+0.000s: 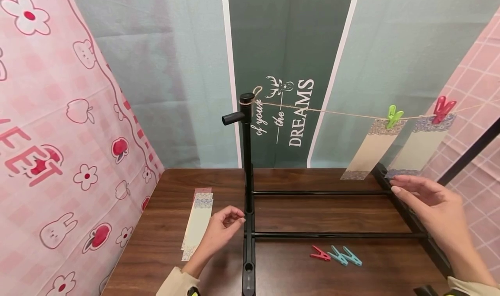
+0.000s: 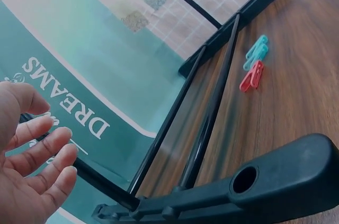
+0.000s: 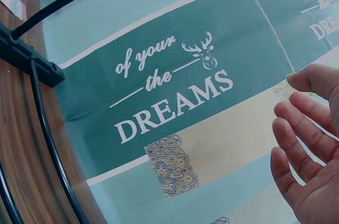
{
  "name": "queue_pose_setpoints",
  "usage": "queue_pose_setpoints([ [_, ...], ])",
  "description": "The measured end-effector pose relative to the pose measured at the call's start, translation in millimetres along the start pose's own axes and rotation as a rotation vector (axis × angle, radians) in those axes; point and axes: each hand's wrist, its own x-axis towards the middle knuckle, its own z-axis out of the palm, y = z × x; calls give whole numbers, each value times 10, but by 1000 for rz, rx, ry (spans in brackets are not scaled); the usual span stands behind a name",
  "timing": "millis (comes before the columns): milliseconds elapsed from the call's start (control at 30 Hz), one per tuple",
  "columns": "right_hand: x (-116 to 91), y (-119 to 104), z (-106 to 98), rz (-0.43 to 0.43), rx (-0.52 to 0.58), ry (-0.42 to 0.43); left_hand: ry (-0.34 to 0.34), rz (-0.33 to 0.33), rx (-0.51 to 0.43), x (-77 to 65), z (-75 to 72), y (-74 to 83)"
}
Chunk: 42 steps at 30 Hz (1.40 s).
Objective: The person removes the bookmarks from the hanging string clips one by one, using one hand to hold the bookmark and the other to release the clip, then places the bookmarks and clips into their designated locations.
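Note:
My left hand (image 1: 222, 226) hovers beside the left post of a black rack (image 1: 248, 166), fingers loosely bent and holding nothing. Just left of it, a small stack of paper strips with lace-patterned ends (image 1: 198, 220) lies on the table. My right hand (image 1: 435, 200) is raised at the rack's right side, its relaxed fingers bare. Beyond it, two patterned strips hang from a twine line (image 1: 332, 112): one strip (image 1: 375, 148) under a green clothespin (image 1: 393, 116), another (image 1: 422, 144) under a red clothespin (image 1: 443, 109).
Several loose clothespins lie on the wooden table (image 1: 297, 270) in front of the rack: one red (image 1: 321, 253) and two blue (image 1: 343, 256). Two black crossbars (image 1: 324, 235) run low between the rack's feet. Printed cloths hang behind and at the sides.

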Motion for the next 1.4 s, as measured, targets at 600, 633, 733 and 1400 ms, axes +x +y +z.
queue_pose_setpoints([
  [600, 217, -192, -130, -61, -155, 58, -47, -42, -38, 150, 212, 424],
  [633, 230, -204, -136, -65, -170, 62, -46, -40, -37, 164, 224, 381],
  [733, 266, -232, -155, -72, -200, 68, -39, -21, -31, 207, 262, 233],
  [1400, 613, -373, -276, -87, -195, 63, -67, 65, -58, 430, 525, 407],
])
